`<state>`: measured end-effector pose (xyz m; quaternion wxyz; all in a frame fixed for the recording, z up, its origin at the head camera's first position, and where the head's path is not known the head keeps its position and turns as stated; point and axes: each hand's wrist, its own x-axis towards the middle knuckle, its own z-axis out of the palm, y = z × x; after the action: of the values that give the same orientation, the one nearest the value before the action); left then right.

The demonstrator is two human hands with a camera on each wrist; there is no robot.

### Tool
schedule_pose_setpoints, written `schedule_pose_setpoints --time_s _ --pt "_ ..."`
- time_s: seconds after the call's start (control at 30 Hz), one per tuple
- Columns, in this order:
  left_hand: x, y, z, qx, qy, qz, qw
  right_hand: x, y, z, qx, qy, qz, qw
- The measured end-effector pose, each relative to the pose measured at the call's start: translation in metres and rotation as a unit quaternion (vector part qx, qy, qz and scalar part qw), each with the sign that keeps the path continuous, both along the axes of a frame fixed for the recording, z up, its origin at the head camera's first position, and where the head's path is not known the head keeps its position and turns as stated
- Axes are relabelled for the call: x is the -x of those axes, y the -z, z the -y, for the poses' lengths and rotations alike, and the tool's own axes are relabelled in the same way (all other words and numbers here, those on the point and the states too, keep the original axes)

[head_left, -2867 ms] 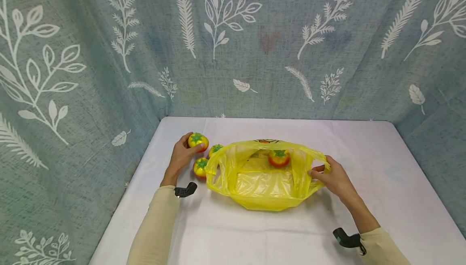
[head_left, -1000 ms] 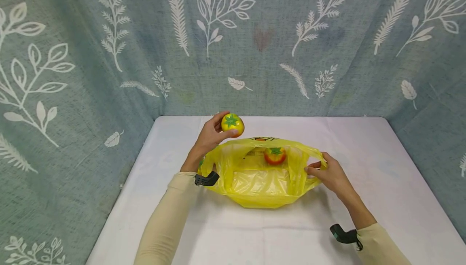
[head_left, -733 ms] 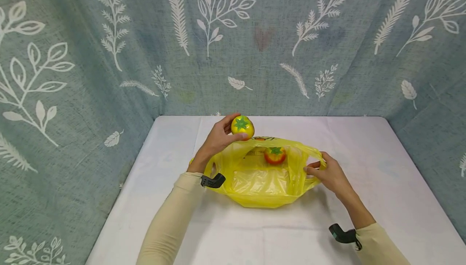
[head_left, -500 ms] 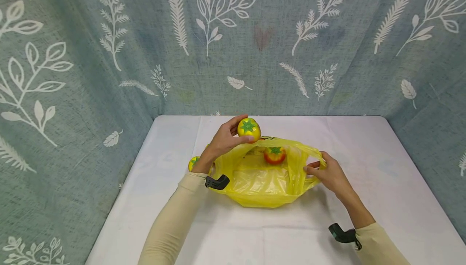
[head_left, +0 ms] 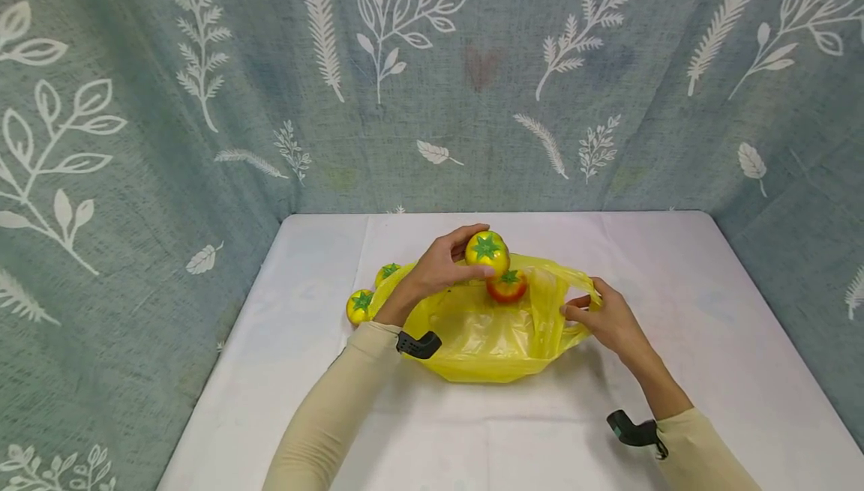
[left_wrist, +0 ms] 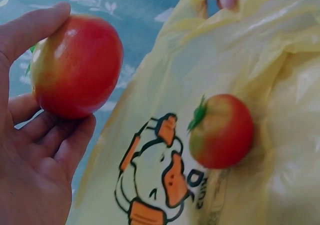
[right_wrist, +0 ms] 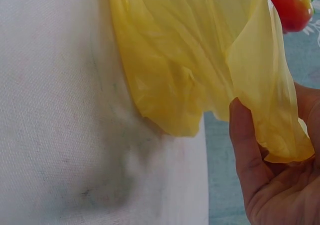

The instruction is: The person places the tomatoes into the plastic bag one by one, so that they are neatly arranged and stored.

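My left hand grips a red and yellow toy tomato with a green star-shaped top, held over the far rim of a yellow plastic bag. In the left wrist view, the thumb and fingers curl round that tomato. A second tomato lies inside the bag, against its far wall; the left wrist view shows it apart from the held one. My right hand holds the bag's right handle, the mouth spread wide. In the right wrist view, the handle passes between thumb and fingers.
Two more tomatoes sit on the white table left of the bag: a nearer tomato and a farther tomato, partly hidden by the bag. A patterned curtain hangs behind the table and at both sides.
My left hand has lifted the tomato from the left of the table and carried it right, then lower, to the bag's far rim. My right hand keeps its hold on the handle.
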<state>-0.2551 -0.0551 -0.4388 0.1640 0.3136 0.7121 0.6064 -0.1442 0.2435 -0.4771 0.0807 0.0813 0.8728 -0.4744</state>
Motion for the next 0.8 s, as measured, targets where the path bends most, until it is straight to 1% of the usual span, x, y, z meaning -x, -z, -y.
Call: schedule_pose_setpoints --time_s 0.13,0.23,0.5,0.7,0.8 --pt "-0.005 0.0 -0.008 0.001 0.021 0.01 0.9997 0.0 -0.001 0.0 0.005 0.0 0.001 1.0" --pt "-0.009 0.002 -0.013 0.015 0.032 0.011 0.9993 0.0 0.0 0.0 0.007 0.0 0.002 1.0" --pt "-0.016 0.007 -0.016 0.044 0.059 0.001 0.9973 0.001 -0.001 0.002 -0.002 0.003 0.004 1.0" --pt "-0.019 0.007 -0.015 0.054 0.101 -0.01 0.9933 0.001 -0.001 0.004 -0.006 0.0 0.006 1.0" --pt "-0.021 0.006 -0.015 0.062 0.12 -0.001 0.9909 0.001 -0.001 0.004 -0.006 -0.001 0.007 1.0"
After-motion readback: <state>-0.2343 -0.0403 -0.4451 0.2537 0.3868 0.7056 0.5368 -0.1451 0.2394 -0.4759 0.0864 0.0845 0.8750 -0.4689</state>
